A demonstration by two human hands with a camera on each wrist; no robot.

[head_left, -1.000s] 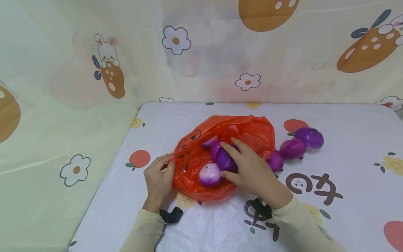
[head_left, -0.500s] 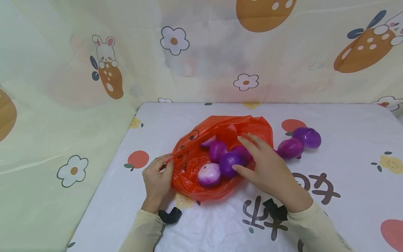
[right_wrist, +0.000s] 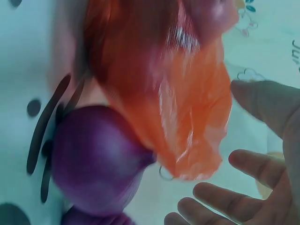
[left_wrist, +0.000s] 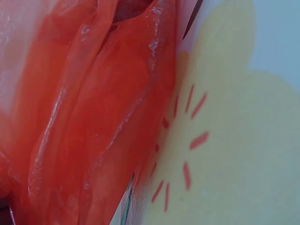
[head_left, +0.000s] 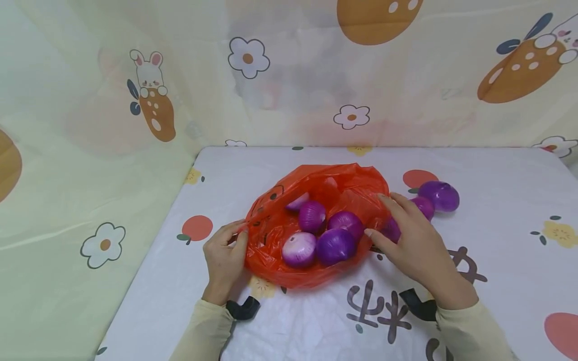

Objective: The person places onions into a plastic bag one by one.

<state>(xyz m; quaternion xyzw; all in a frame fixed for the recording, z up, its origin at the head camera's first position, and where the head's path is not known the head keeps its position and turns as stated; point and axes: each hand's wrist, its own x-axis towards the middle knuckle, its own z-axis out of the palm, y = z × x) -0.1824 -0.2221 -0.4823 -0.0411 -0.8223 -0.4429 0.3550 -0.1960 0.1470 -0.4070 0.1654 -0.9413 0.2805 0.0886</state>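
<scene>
My left hand [head_left: 224, 258] pinches the left rim of a red plastic bag [head_left: 300, 280] lying with its mouth open. Several purple onions sit inside, among them a pale-topped onion [head_left: 299, 249] and a dark purple onion [head_left: 336, 246] at the front. My right hand [head_left: 420, 248], fingers spread and holding nothing, is at the bag's right edge. Beside that hand, outside the bag, a purple onion [head_left: 391, 229] is partly hidden by it. The right wrist view has this onion [right_wrist: 98, 159] against the bag's side [right_wrist: 192, 136]. In the left wrist view the bag [left_wrist: 117, 117] shows, but no fingers.
Behind my right hand lie two more onions, one partly covered [head_left: 424, 205] and a darker one [head_left: 439, 196] farther back. A white printed cloth [head_left: 162, 301] covers the table, and a patterned curtain [head_left: 293, 100] stands along its back and left.
My right hand has let go of the dark purple onion in the bag and moved right to the bag's edge. The onion has settled toward the front. My left hand stays at the rim.
</scene>
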